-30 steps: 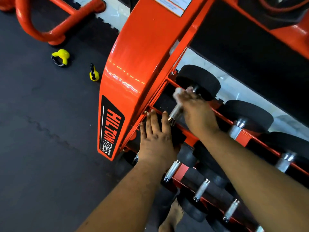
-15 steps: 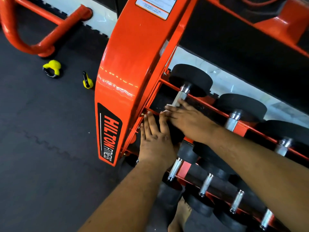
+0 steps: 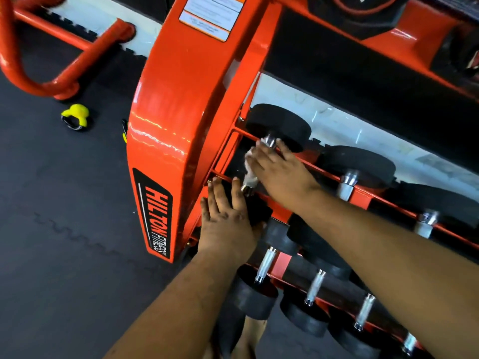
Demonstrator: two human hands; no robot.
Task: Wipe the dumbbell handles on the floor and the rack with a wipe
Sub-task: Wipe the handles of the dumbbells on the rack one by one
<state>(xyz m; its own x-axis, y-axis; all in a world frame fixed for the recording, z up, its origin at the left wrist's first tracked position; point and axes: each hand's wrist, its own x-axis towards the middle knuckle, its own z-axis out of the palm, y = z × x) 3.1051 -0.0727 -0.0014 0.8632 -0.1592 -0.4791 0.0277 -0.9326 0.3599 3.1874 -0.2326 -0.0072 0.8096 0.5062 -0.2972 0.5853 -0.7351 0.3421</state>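
At the orange rack's (image 3: 178, 120) end, the right hand (image 3: 278, 169) presses a white wipe (image 3: 251, 167) around the dumbbell handle (image 3: 268, 141); the left hand (image 3: 228, 221) lies flat, fingers together, on the black dumbbell head (image 3: 256, 211).

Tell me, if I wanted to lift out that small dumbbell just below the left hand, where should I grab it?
Probably by the dumbbell's bare metal handle, wrapping your fingers round its middle from the open front of the rack. The handle slopes up and away between two wide black heads, and it is the only narrow part. The left hand rests just above it.
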